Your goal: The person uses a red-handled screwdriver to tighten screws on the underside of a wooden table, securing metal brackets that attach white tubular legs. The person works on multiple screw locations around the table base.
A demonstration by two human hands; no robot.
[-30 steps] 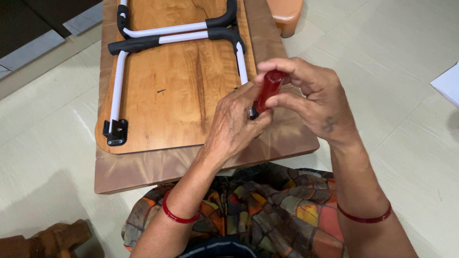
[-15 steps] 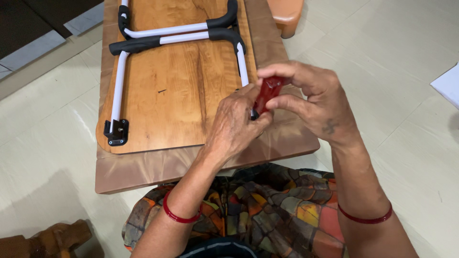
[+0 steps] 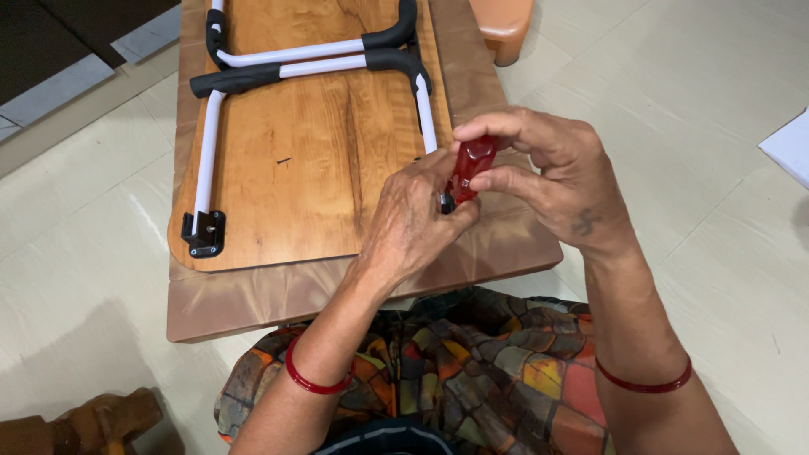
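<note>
My right hand (image 3: 552, 173) grips the red translucent handle of a screwdriver (image 3: 468, 168), held upright over the near right corner of an upturned folding table top (image 3: 320, 160). My left hand (image 3: 417, 219) wraps around the tool's lower end, hiding the shaft and tip. The wooden top lies underside up with its white metal legs (image 3: 312, 59) folded flat; a black hinge bracket (image 3: 205, 233) sits at its near left corner.
The table top rests on a larger brown board (image 3: 253, 299) on a pale tiled floor. An orange stool (image 3: 504, 25) stands at the far right, a carved wooden piece (image 3: 84, 421) at the near left. A patterned cloth (image 3: 472, 362) covers my lap.
Both hands have stayed at the near right corner; the red handle has turned slightly between my right fingers.
</note>
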